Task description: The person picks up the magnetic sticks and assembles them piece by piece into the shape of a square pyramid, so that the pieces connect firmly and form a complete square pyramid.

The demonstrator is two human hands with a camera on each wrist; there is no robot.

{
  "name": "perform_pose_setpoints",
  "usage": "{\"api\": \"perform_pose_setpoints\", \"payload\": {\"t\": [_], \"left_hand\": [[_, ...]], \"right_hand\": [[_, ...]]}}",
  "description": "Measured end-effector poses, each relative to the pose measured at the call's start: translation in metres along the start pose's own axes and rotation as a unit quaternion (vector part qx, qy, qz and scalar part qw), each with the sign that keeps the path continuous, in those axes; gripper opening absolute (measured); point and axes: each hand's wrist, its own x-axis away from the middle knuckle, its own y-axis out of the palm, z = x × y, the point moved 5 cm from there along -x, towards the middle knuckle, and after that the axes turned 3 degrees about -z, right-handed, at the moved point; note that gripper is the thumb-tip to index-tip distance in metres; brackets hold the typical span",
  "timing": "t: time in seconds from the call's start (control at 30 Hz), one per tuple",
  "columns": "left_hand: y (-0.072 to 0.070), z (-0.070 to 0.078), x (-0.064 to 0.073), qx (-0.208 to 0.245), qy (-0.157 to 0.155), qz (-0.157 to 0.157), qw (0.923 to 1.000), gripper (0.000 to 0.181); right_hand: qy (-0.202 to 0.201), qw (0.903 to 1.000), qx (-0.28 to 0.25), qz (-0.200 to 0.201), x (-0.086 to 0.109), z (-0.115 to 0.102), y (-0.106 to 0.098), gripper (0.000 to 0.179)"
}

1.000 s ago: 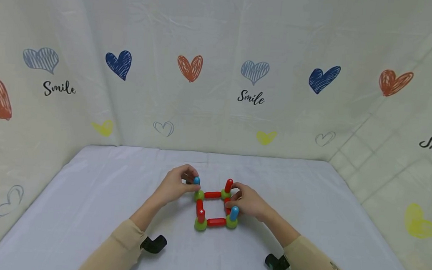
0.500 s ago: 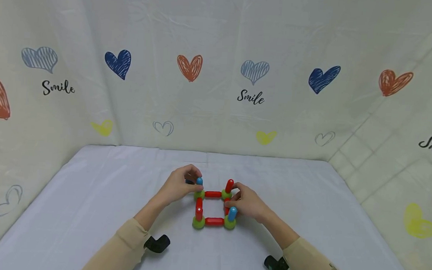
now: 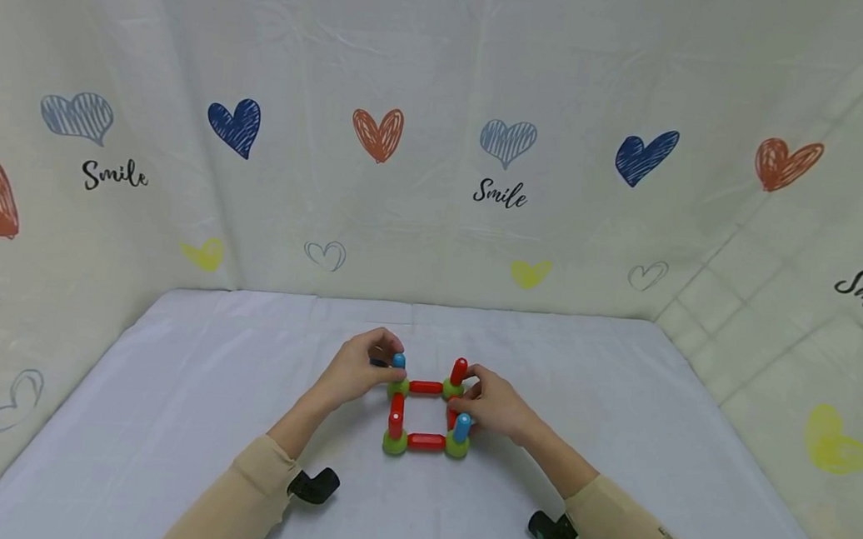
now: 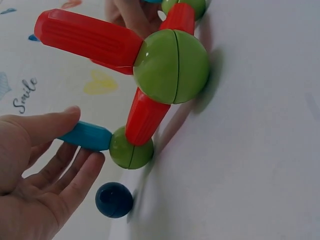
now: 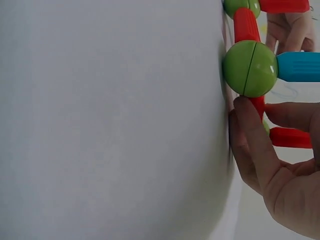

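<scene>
A square frame of red rods and green balls point(image 3: 394, 443) lies on the table, with an upright rod on each corner ball. My left hand point(image 3: 355, 368) pinches the blue rod point(image 4: 89, 136) standing on the far-left ball. On the right side of the frame, my right hand point(image 3: 500, 405) grips the red side rod point(image 5: 258, 106) between thumb and fingers, just behind the near-right ball point(image 5: 250, 68). Another blue rod point(image 3: 462, 427) rises from that ball. Red uprights stand at the near-left and far-right corners. A dark blue ball point(image 4: 114, 200) sits beyond the left hand.
White cloth covers the table point(image 3: 243, 390). Behind it hangs a pale curtain point(image 3: 435, 220) printed with hearts and the word Smile. A black wrist device sticks out near each sleeve, low over the table.
My left hand has shifted slightly right with the blue rod. The frame's near side has swung a little left and away, squaring up to the view. My right hand keeps nearly the same place.
</scene>
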Motion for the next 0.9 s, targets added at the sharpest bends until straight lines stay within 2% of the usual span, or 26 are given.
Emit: {"api": "perform_pose_setpoints", "payload": {"t": [0.17,0.3,0.4,0.5,0.6,0.73,0.9], "left_hand": [[-0.003,-0.003,0.005,-0.009,0.013,0.008,0.9998,0.032],[-0.009,0.0,0.013,-0.017,0.026,0.028,0.9991,0.032],[-0.012,0.003,0.02,-0.018,0.029,0.038,0.9987,0.029],[-0.013,0.005,0.027,-0.003,0.029,0.033,0.999,0.027],[-0.011,0.006,0.034,0.021,0.026,0.006,0.9994,0.024],[-0.007,0.006,0.043,0.058,0.032,-0.051,0.9965,0.022],[-0.003,0.005,0.053,0.069,0.044,-0.114,0.99,0.031]], "right_hand": [[-0.015,0.9999,0.0,0.008,0.007,-0.002,-0.008,0.047],[-0.037,0.9992,-0.003,0.013,0.014,-0.003,-0.017,0.039],[-0.064,0.9978,0.013,0.014,0.02,-0.003,-0.023,0.029],[-0.097,0.9951,0.021,0.005,0.026,-0.005,-0.026,0.024],[-0.124,0.992,0.011,-0.017,0.033,-0.006,-0.025,0.023],[-0.141,0.9889,-0.006,-0.048,0.042,-0.008,-0.021,0.023],[-0.155,0.9848,-0.022,-0.074,0.05,-0.006,-0.016,0.025]]}}
